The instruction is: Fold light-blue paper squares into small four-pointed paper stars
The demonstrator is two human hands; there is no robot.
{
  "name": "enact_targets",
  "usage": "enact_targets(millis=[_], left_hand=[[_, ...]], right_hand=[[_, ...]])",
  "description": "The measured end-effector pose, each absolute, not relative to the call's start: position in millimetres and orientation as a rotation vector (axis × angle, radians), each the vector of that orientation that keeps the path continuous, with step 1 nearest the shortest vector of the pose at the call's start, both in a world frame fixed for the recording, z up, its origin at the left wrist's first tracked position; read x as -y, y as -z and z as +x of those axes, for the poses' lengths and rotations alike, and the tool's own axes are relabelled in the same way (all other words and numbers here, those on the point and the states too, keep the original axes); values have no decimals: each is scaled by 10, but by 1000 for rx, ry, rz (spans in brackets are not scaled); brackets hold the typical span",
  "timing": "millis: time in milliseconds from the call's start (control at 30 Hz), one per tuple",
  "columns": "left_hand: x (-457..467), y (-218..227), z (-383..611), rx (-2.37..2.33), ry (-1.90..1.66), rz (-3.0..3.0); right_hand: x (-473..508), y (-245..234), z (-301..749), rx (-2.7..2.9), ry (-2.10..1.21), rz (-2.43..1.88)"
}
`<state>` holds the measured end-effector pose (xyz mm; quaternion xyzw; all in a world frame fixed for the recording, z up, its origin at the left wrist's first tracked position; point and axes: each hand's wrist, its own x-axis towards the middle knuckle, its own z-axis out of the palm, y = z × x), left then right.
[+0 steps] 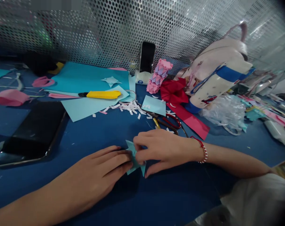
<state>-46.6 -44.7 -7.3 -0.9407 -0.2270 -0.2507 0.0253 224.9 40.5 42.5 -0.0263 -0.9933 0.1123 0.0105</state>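
A small light-blue folded paper [132,168] with pointed corners lies on the blue tabletop, partly covered by both hands. My left hand [99,166] reaches in from the lower left, its fingertips holding the paper's left side; its thumb is hidden. From the right comes my right hand [160,149], with curled fingers pressed on the paper's right side and the thumb low beside a corner. Beyond the right hand lie scissors with red handles [172,121] and a square sheet of light-blue paper [154,105].
A tablet-like black device [35,128] lies at left. A yellow utility knife [103,94] rests on blue sheets. White paper scraps [130,108] are scattered in the middle. At the back stand a phone [147,58] and a pink-purple paper cylinder [159,76]; a bottle [217,84] leans right.
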Motion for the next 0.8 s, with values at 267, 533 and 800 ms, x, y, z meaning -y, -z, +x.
enact_targets(millis=[267, 533, 800], left_hand=[[401, 76, -482, 659, 778, -2926], [417, 59, -502, 657, 757, -2925], [413, 65, -483, 672, 797, -2890]], right_hand=[[-254, -427, 2258, 3110, 15, -88], [-375, -319, 2294, 3013, -551, -276], [-323, -239, 2261, 2981, -566, -438]])
